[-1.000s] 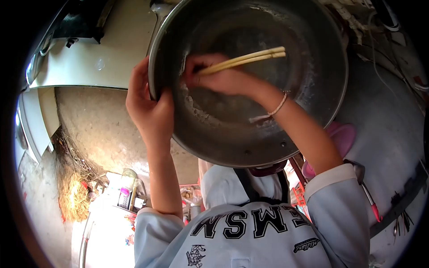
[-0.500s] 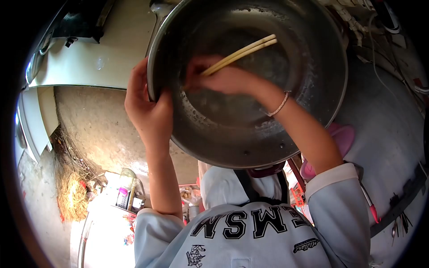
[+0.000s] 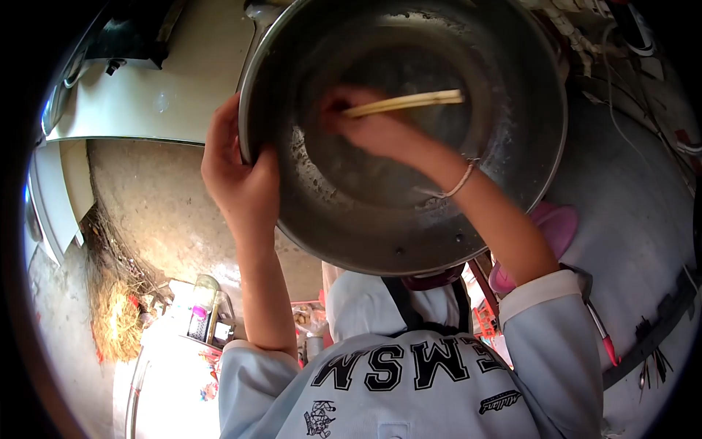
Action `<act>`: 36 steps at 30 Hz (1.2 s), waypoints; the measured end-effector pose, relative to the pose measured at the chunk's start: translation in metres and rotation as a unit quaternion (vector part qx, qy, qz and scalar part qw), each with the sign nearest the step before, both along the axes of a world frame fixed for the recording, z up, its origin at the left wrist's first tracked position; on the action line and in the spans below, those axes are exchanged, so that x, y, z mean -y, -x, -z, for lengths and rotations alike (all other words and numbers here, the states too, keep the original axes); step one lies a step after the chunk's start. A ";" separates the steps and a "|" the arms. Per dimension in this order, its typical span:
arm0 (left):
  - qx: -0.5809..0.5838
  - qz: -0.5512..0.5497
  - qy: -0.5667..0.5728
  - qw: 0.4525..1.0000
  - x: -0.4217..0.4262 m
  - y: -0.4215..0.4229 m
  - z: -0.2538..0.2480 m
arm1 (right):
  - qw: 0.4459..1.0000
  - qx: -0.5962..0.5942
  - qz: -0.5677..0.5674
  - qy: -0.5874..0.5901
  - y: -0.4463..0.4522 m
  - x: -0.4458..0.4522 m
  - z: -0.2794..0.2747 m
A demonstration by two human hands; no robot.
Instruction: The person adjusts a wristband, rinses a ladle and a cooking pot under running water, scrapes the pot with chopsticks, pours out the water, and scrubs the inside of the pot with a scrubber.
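A large dark metal pan with pale residue on its inner wall takes up the middle of the view. My left hand grips its left rim, thumb inside and fingers outside. Inside the pan is my right hand, closed around a pair of light chopsticks. Their thicker ends point right, while the far tips are hidden by the hand. Motion blurs the right fingers. A thin bracelet circles the right wrist. Shallow cloudy liquid seems to lie in the pan's bottom.
A pale tabletop with a black appliance stands at upper left. Beside the pan on the right are a pink plastic item and a red-tipped rod. Straw bristles and a glass jar are at lower left.
My right hand has moved slightly right within the pan, and the chopsticks have swung from a steep slant to nearly level. My left hand stays on the rim.
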State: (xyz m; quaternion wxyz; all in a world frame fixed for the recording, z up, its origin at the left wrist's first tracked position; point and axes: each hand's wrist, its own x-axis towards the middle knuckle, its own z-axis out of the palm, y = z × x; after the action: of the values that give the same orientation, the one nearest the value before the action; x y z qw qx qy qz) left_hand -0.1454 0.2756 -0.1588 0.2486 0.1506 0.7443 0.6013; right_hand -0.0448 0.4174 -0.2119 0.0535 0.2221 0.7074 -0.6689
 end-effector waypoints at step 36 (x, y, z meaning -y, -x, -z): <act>-0.026 -0.033 -0.026 0.999 -0.005 -0.001 0.000 | 0.827 0.325 -0.349 -0.298 -0.103 -0.044 -0.030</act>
State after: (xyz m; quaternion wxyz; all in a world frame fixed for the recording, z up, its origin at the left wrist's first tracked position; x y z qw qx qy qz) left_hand -0.1440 0.2808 -0.1588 0.2051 0.1479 0.7393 0.6241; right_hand 0.0587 0.4613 -0.1816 0.4415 0.1702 0.8445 -0.2510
